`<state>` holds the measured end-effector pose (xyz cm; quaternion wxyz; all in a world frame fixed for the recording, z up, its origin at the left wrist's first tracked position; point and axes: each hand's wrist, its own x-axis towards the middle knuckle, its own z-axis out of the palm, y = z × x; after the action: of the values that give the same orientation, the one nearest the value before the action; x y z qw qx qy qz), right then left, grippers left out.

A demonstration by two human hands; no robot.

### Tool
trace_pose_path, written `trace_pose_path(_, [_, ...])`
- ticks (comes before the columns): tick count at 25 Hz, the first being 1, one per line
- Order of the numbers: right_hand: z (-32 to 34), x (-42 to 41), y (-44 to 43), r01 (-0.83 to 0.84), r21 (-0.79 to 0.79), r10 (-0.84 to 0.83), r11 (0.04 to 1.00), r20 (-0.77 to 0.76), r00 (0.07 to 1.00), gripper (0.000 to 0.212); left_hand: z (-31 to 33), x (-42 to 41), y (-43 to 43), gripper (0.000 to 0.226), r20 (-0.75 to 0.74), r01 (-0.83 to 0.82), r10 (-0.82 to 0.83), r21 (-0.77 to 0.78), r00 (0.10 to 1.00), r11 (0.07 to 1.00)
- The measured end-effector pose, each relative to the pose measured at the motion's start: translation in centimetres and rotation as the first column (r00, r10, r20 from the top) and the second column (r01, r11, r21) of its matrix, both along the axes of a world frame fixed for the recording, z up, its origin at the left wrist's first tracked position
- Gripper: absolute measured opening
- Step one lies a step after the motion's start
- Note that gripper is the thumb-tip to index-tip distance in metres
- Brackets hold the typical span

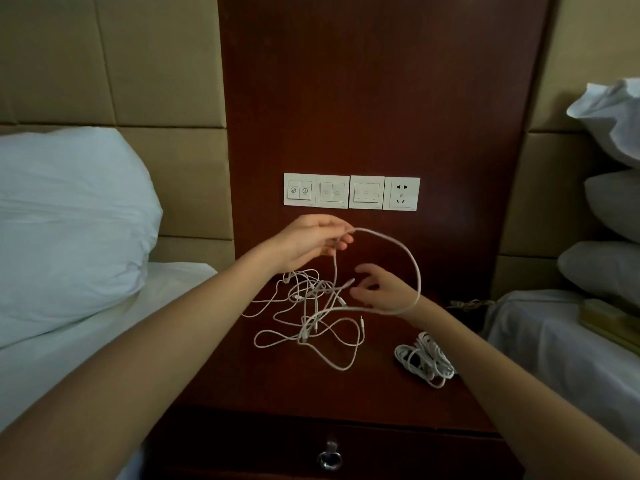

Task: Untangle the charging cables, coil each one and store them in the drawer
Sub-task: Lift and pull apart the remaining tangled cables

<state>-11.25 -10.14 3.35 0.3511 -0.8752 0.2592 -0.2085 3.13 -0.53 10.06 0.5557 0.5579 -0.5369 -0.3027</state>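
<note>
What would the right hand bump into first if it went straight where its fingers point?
Probably the white cable strand hanging from the left hand, just ahead of the right hand; the tangle lies below. Depth is unclear.

No words, brands or numbers can be read. Only signs: the left switch plate (316, 190) has two round circled symbols on its left rockers, the first slashed symbol (293, 190) clear, the second symbol (304, 190) unclear. Faint icons on its other rockers and on the middle switch plate (366, 192) are too blurred to tell; tiny corner marks on the plates, socket plate (401, 194) included, are illegible.
</note>
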Motion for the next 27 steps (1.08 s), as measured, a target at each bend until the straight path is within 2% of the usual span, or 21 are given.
trace_pose_path(1, [0.0,0.5,0.3,-0.042,0.006,0.041,0.999,0.047,0.998,0.053,-0.1,-0.5,0.0,0.018,0.003,0.041,-0.041,-0.01,0.999,0.999])
trace_pose_path(2, [-0.1,1.1,0.6,-0.087,0.038,0.085,0.995,0.058,0.995,0.053,-0.3,-0.9,-0.1,0.021,0.003,0.078,-0.078,-0.018,0.997,0.997])
trace_pose_path(4, [-0.6,2.2,1.2,-0.109,0.078,0.106,0.991,0.046,0.993,0.029,-0.9,-1.4,-0.2,0.025,0.017,0.136,-0.136,-0.023,0.991,0.99])
trace_pose_path(5, [-1.0,2.6,1.2,-0.066,0.07,0.061,0.995,0.07,0.996,0.013,-1.4,-1.5,-0.4,0.025,0.005,0.141,-0.141,-0.029,0.99,0.99])
trace_pose_path(7, [-2.0,3.1,0.7,0.039,0.073,-0.052,0.997,0.176,0.983,0.022,-2.8,-1.1,-0.8,0.027,-0.011,0.028,-0.028,-0.019,1.0,0.999])
trace_pose_path(9, [-2.3,3.1,0.4,0.066,0.203,-0.131,0.977,0.327,0.936,0.029,-4.8,0.2,-1.3,0.032,0.149,-0.184,0.175,0.05,0.973,0.982])
trace_pose_path(10, [-2.2,3.0,0.3,0.045,0.296,-0.168,0.954,0.404,0.899,0.03,-6.3,1.1,-1.5,0.036,0.263,-0.229,0.193,0.114,0.945,0.967])
trace_pose_path(11, [-2.1,2.8,0.2,0.011,0.38,-0.205,0.925,0.474,0.856,0.029,-7.9,2.0,-1.5,0.042,0.35,-0.213,0.137,0.191,0.927,0.958])
trace_pose_path(13, [-1.6,2.8,0.1,-0.084,0.502,-0.267,0.861,0.585,0.766,0.027,-10.9,3.4,-1.8,0.058,0.385,-0.167,0.031,0.324,0.922,0.931])
trace_pose_path(15, [-1.3,2.9,-0.2,-0.189,0.569,-0.301,0.801,0.654,0.695,0.025,-12.9,4.0,-2.2,0.065,0.444,-0.254,0.085,0.337,0.892,0.907])
trace_pose_path(16, [-1.2,3.0,-0.3,-0.231,0.579,-0.298,0.782,0.672,0.677,0.025,-13.4,4.3,-2.5,0.063,0.548,-0.357,0.144,0.306,0.824,0.883])
trace_pose_path(18, [-1.2,3.1,-0.6,-0.263,0.579,-0.292,0.772,0.69,0.663,0.026,-13.6,4.7,-3.1,0.054,0.794,-0.537,0.22,0.153,0.567,0.83])
trace_pose_path(19, [-1.3,3.2,-0.8,-0.254,0.579,-0.299,0.775,0.69,0.66,0.027,-13.3,4.7,-3.1,0.051,0.833,-0.568,0.257,0.081,0.491,0.819])
trace_pose_path(20, [-1.4,3.2,-1.0,-0.227,0.579,-0.314,0.783,0.683,0.66,0.029,-12.8,4.6,-3.3,0.047,0.819,-0.585,0.313,0.033,0.48,0.81])
trace_pose_path(21, [-1.6,3.1,-1.3,-0.186,0.581,-0.334,0.792,0.667,0.666,0.03,-12.4,4.5,-3.5,0.042,0.769,-0.595,0.384,-0.006,0.511,0.804])
trace_pose_path(23, [-2.1,3.0,-1.9,-0.081,0.578,-0.363,0.812,0.608,0.706,0.031,-11.5,4.7,-3.6,0.027,0.618,-0.539,0.423,0.001,0.663,0.843])
trace_pose_path(24, [-2.3,2.9,-2.2,-0.035,0.576,-0.371,0.817,0.57,0.733,0.031,-11.2,5.0,-3.4,0.022,0.501,-0.42,0.324,0.087,0.802,0.904])
trace_pose_path(25, [-2.6,2.9,-2.4,-0.003,0.578,-0.377,0.816,0.537,0.754,0.031,-10.9,5.4,-3.0,0.021,0.321,-0.208,0.135,0.205,0.937,0.956])
trace_pose_path(26, [-2.9,2.9,-2.5,0.02,0.584,-0.389,0.811,0.515,0.764,0.031,-10.9,5.8,-2.6,0.025,0.131,0.028,-0.068,0.287,0.989,0.957])
trace_pose_path(27, [-3.2,2.8,-2.7,0.033,0.594,-0.403,0.804,0.503,0.765,0.03,-11.1,6.3,-2.2,0.033,-0.03,0.186,-0.186,0.324,0.982,0.928])
